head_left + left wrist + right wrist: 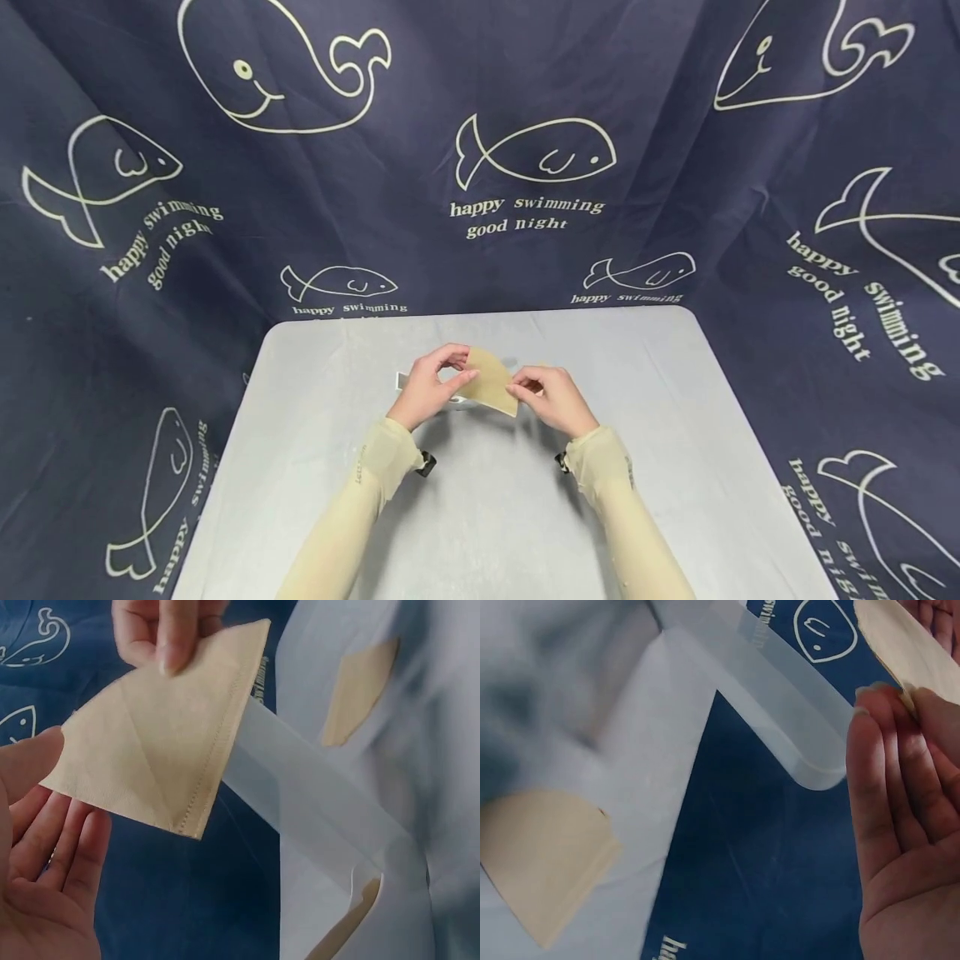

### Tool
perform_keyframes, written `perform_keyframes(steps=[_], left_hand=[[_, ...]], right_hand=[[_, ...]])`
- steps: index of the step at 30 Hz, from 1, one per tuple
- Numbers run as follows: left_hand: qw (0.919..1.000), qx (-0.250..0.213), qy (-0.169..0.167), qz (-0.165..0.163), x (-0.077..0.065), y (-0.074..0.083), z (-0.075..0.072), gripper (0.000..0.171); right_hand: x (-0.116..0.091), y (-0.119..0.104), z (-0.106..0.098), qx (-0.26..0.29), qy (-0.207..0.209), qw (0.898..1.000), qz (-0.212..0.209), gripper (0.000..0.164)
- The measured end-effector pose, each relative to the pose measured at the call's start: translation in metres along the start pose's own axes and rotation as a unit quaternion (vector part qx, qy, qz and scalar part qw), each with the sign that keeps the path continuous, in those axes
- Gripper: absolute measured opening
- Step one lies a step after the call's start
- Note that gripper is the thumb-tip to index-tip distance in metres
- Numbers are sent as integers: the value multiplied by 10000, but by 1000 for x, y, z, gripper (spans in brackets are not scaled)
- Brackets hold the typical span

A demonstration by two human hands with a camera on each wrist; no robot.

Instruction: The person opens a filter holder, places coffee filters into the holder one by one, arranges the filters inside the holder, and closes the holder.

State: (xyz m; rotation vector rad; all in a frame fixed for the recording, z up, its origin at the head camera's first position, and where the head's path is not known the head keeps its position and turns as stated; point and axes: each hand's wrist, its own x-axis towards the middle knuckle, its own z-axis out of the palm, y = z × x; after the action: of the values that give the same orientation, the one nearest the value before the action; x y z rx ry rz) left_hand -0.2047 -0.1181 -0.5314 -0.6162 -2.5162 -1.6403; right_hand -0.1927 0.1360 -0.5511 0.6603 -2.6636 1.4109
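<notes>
A tan, fan-shaped paper coffee filter (489, 382) with a crimped seam is held up between both hands above the table. My left hand (429, 388) pinches its left edge, the thumb on the near face and the fingers behind it. My right hand (553, 397) pinches the opposite edge between thumb and fingertips. Seen from the left wrist, the filter (157, 739) is flat, with a crease down its face. Behind and below the hands is a translucent plastic piece (322, 802), partly hidden in the head view. Some tan paper (345, 922) shows beside its lower end.
Another tan filter (547, 855) lies on the pale table (480, 517), near the right hand. A dark blue curtain (420, 225) printed with fish and lettering surrounds the table's back and sides.
</notes>
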Motion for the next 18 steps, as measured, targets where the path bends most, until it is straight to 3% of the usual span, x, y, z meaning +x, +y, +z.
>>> perform_keyframes(steps=[5,10,18], left_hand=[[9995,291,-86,-97,0,0,-3,16],[9994,317,137,-38,-1,-1,-3,9],[9971,-175,736,-35,-3,-1,-3,8]], right_hand=[[5,-5,-3,-206,-130,9993,-287,8],[6,-6,-2,-238,-68,9991,-338,7],[6,1,2,665,180,9976,37,7]])
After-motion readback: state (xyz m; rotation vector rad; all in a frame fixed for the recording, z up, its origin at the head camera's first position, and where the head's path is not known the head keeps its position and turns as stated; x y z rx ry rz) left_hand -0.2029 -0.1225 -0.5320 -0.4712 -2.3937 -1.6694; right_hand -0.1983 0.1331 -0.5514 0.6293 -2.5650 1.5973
